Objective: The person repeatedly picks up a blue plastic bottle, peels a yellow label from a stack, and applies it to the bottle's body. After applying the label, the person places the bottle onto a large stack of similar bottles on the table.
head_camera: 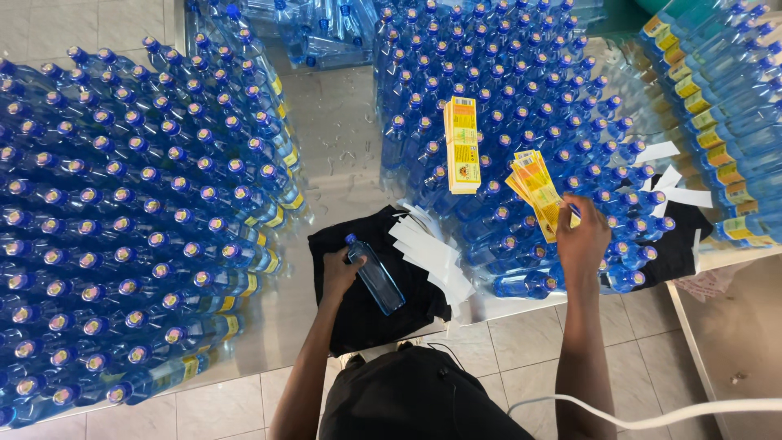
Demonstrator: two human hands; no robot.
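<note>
1. Bottle (376, 277): a clear blue plastic one with a blue cap, lying on its side on a black cloth (366, 314) at the near edge of the surface (338, 138), cap pointing away from the person.
2. The left hand (340, 273) rests on that bottle's upper part, its grip closed around the neck end, fingers wrapped over it.
3. The right hand (582, 240) reaches over a block of standing bottles (505, 90), its grip pinched together on a fanned stack of yellow labels (538, 191).
4. A second, squared-up stack of yellow labels (462, 147) lies on top of the bottle caps, just left of the fanned one and apart from it.
5. White backing strips (432, 253) lie in a loose heap on the black cloth, just right of the held bottle, between it and the standing block.
6. A large bank of bottles lying on their sides (122, 228) fills the left of the surface, caps toward the camera, some with yellow labels showing at the edge.
7. Labelled bottles (717, 122) lie stacked at the far right.
8. A white cable (652, 420) runs across the tiled floor (497, 342) at the bottom.
</note>
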